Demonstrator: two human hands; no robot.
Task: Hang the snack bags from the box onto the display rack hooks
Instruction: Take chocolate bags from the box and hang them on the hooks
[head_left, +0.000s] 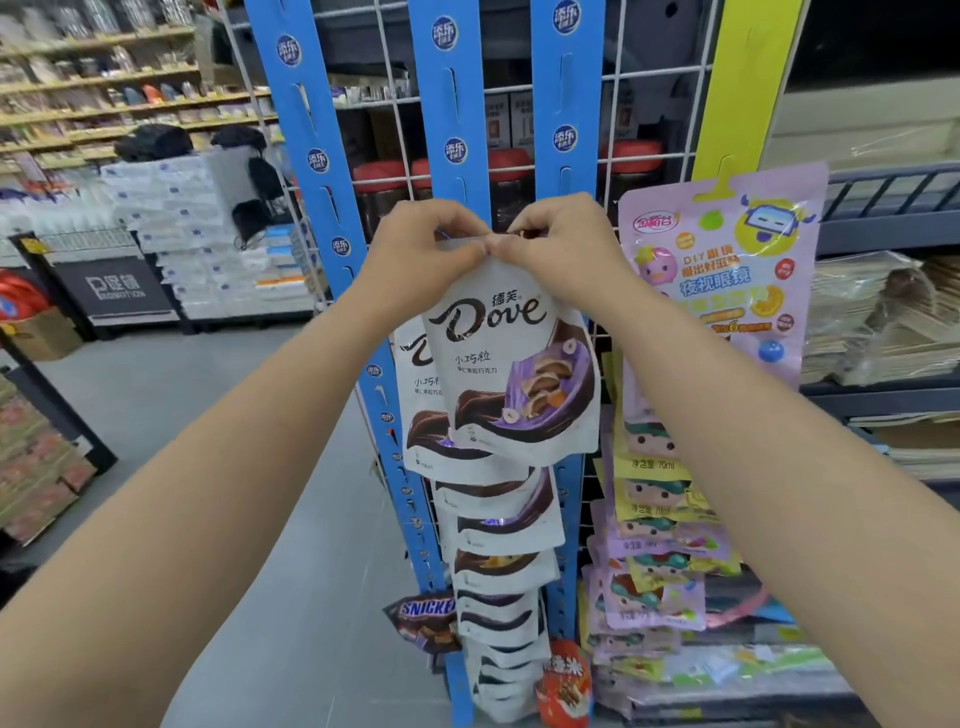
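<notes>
A white Dove chocolate bag (511, 374) hangs in front of the middle blue hanging strip (460, 130) of the wire display rack (639, 93). My left hand (423, 249) and my right hand (556, 244) both pinch its top edge, thumbs meeting at the middle of the bag, pressed against the strip. Whether the bag's hole sits on a hook is hidden by my fingers. Several more Dove bags (498, 525) hang overlapping down the same strip below it. The box is not in view.
Two more blue strips (311, 171) flank the middle one. Lilac toy-snack packs (727, 270) hang on a yellow strip at right, with more below. A Snickers bag (423, 618) and a red bag (566, 680) hang low. Store shelves stand left and right; grey floor (218, 415) lies at left.
</notes>
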